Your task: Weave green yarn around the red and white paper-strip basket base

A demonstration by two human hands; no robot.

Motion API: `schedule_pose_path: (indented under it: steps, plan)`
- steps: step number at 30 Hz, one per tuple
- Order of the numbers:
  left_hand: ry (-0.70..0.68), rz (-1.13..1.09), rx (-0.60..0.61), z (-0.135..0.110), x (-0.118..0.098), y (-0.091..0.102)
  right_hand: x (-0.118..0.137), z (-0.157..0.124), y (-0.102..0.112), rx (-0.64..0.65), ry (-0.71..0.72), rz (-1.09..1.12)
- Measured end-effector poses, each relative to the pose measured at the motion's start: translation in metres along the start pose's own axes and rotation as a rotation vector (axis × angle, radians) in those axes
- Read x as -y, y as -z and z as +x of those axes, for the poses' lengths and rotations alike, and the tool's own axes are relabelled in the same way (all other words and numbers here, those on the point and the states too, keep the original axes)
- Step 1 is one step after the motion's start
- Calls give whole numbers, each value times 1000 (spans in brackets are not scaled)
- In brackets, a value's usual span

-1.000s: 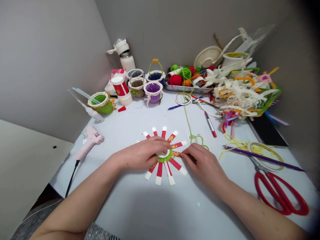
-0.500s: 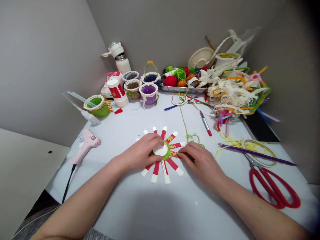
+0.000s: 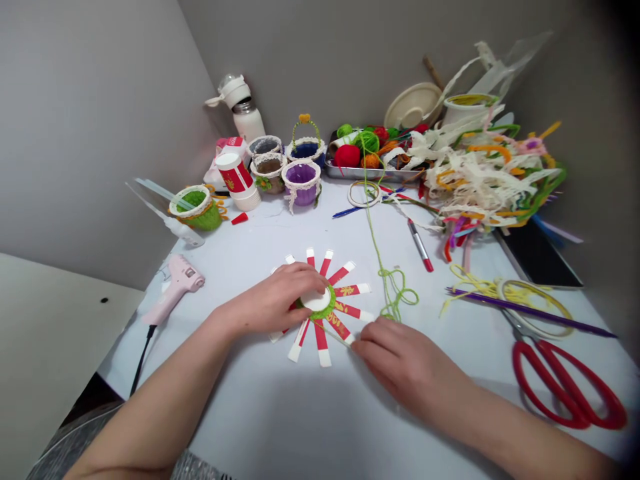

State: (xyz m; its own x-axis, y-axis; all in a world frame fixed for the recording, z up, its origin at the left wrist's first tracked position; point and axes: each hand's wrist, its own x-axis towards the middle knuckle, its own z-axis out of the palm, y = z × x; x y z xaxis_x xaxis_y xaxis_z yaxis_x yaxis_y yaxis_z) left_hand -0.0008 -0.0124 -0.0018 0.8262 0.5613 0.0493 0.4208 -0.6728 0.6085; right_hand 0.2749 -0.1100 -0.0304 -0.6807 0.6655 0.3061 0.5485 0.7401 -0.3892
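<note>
A paper cup cut into a flat sunburst of red-and-white strips [image 3: 345,310] lies on the white table, with green yarn woven round its white base [image 3: 316,301]. My left hand [image 3: 270,300] presses on that base from the left. My right hand [image 3: 400,367] rests below and right of the strips, fingertips together at the end of a thin strand running from the cup. A long green yarn [image 3: 393,291] comes down from the tray and loops just above my right hand. My fingers hide the strand's grip point.
Behind stand several small woven cup baskets [image 3: 301,183] and a metal tray of yarn balls [image 3: 370,175]. A pink glue gun [image 3: 175,297] lies left. Right lie red-handled scissors [image 3: 563,387], a purple rod [image 3: 530,312], a red marker [image 3: 421,245] and a heap of ribbons [image 3: 485,187].
My right hand has moved down and away from the strips, toward me, and a thin strand now stretches to it. The left hand stays on the base. The yarn loops have shifted.
</note>
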Motion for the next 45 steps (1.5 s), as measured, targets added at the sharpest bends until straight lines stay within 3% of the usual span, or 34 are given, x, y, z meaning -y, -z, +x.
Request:
schedule_pose_path:
  steps: [6,18,20,25,32,35,39,45]
  plan:
    - [-7,0,1,0,2,-1,10,-8,-6,73,19,-38]
    - [-40,-26,-22,0,3,-2,-4,-10,2,28,-113,-75]
    - [-50,-49,-16,1,0,-3,-10,-5,-1,-3,-166,-42]
    - [-100,-122,32,4,-10,-4,-28,14,-14,-223,-282,-60]
    - [-12,-47,42,3,-13,-7,-32,19,-22,-203,-358,-13]
    - [54,-26,11,6,-11,-14,-32,18,-20,-202,-366,6]
    - [32,-35,-84,7,-10,-20,-32,19,-18,-222,-359,33]
    - [5,16,-94,6,-9,-12,-33,17,-15,-254,-270,35]
